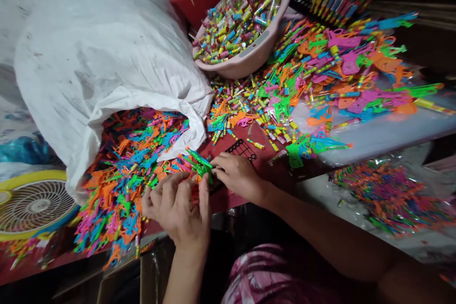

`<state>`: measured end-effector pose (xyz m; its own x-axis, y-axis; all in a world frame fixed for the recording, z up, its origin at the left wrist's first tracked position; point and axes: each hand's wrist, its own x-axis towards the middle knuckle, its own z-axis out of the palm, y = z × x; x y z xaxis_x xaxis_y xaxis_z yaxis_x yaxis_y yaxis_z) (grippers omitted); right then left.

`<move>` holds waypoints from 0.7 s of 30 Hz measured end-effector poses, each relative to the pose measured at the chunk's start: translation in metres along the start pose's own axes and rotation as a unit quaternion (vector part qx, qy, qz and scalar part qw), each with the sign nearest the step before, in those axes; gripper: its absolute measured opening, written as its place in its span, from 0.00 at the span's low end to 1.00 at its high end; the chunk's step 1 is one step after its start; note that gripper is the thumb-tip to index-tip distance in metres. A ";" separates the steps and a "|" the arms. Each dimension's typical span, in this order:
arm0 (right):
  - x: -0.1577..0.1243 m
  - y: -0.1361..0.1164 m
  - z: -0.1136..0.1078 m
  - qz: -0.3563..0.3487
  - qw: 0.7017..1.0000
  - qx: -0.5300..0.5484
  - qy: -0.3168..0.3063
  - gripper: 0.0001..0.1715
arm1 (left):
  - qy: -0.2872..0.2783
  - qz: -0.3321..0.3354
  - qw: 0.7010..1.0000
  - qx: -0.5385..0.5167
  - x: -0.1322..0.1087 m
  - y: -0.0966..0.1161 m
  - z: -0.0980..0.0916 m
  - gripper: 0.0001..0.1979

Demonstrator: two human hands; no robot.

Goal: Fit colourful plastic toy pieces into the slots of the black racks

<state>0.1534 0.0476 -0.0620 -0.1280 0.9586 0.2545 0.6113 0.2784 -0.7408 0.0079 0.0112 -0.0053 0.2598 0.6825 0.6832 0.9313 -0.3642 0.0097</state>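
Note:
My left hand (180, 206) is bent over the edge of a heap of bright plastic toy pieces (124, 161), with its thumb against a green toy piece (202, 167). Its fingers curl around small pieces there, partly hidden from view. My right hand (240, 175) meets the same green piece from the other side, fingertips drawn together. What lies between those fingertips is too small to make out. Just beyond the right hand, a black plastic rack (242, 150) lies on the red tabletop (228, 202). The heap spills from a large white sack (107, 47).
A pink basin (245, 69) full of small coloured tubes stands behind, beside a red tub (192, 2). More toy pieces (349, 61) cover the right side, near an upright filled rack (331, 4). A yellow fan (37, 204) is at left. Bagged pieces (392, 194) lie lower right.

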 end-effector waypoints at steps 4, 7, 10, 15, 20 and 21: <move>0.004 0.000 0.006 0.014 1.000 -0.005 0.000 0.08 | 0.002 0.003 1.000 0.001 0.001 -0.003 0.002 0.09; 0.002 -0.002 0.008 0.019 1.000 -0.010 0.015 0.06 | 0.010 0.006 1.000 0.015 0.001 -0.004 0.003 0.10; -0.002 -0.005 0.010 0.019 0.999 -0.032 0.033 0.05 | 0.019 0.000 1.000 0.020 -0.001 -0.003 0.004 0.10; -0.009 -0.012 0.012 -0.003 0.996 -0.084 0.007 0.12 | 0.034 -0.019 0.999 0.028 -0.003 -0.001 0.007 0.09; -0.021 -0.014 0.009 0.003 0.997 -0.067 -0.022 0.13 | 0.020 -0.038 0.999 0.016 -0.003 0.000 0.012 0.09; -0.025 -0.014 0.008 0.009 0.998 -0.061 -0.021 0.14 | 0.017 -0.039 0.999 0.008 -0.004 -0.001 0.011 0.09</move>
<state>0.1414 0.0201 -0.0632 -0.1467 0.9659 0.2135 0.7040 0.2536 -0.6633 0.0090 0.0158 -0.0162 0.1769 0.6866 0.7052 0.9526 -0.2996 0.0527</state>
